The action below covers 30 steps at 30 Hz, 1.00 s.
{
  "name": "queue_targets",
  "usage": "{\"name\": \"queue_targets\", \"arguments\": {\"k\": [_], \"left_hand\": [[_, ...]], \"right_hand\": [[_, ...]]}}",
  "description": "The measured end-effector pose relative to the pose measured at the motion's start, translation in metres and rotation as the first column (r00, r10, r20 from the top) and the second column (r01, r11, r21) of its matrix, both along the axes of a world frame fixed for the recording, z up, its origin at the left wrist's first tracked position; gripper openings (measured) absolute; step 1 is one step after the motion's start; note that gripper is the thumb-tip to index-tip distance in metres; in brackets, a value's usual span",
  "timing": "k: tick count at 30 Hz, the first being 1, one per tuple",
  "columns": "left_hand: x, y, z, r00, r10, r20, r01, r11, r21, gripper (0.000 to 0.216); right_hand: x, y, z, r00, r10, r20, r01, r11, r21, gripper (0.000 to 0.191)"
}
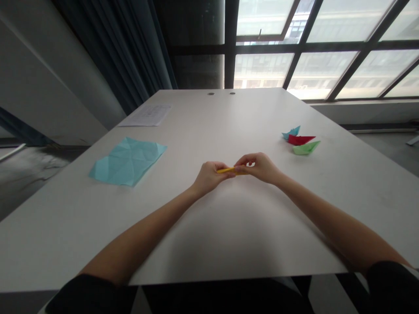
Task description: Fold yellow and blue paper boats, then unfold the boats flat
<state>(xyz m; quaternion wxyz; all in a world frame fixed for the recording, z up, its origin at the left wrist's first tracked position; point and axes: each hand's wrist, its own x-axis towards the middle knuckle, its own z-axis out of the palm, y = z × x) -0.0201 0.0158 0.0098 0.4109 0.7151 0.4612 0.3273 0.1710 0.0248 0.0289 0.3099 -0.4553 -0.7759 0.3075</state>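
Observation:
Both hands meet over the middle of the white table (209,131). Between them is a narrow piece of folded yellow paper (226,170). My left hand (212,176) pinches its left end, with the thumb and fingers closed on it. The right end is gripped by my right hand (260,168), whose thumb and forefinger are bent together in a pinch. Part of the paper is hidden by the fingers, so its full shape does not show.
To the left lies a creased light-blue paper sheet (127,161). A printed white sheet (146,115) is behind it. Three small folded paper boats stand at the right: blue (290,132), red (300,140) and green (306,148). Windows and a dark curtain (127,48) are beyond.

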Motion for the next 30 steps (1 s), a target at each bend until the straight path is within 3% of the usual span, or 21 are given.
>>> {"name": "queue_targets", "arguments": {"k": [7,12,19,24,30], "left_hand": [[0.000,0.003,0.001,0.989,0.034,0.143,-0.026,0.998,-0.051,0.039],[0.000,0.002,0.002,0.989,0.006,0.148,-0.002,0.999,-0.032,0.036],[-0.001,0.002,0.007,0.989,-0.029,0.143,0.030,1.000,0.000,0.032],[-0.006,0.005,0.009,0.997,-0.011,0.073,0.009,1.000,0.025,0.036],[-0.012,0.009,0.014,0.994,0.013,-0.105,0.000,0.993,0.116,0.041]], "right_hand": [[0.003,0.004,-0.005,0.998,-0.038,-0.050,0.036,0.999,-0.029,0.024],[0.002,0.002,-0.009,0.989,0.018,-0.150,-0.044,0.984,-0.173,0.030],[0.000,0.000,-0.008,0.954,0.064,-0.293,-0.138,0.960,-0.242,0.035],[0.003,0.003,-0.007,0.958,0.098,-0.269,-0.167,0.955,-0.247,0.035],[0.006,0.006,-0.008,0.979,-0.002,-0.205,-0.040,0.979,-0.198,0.036]]}}
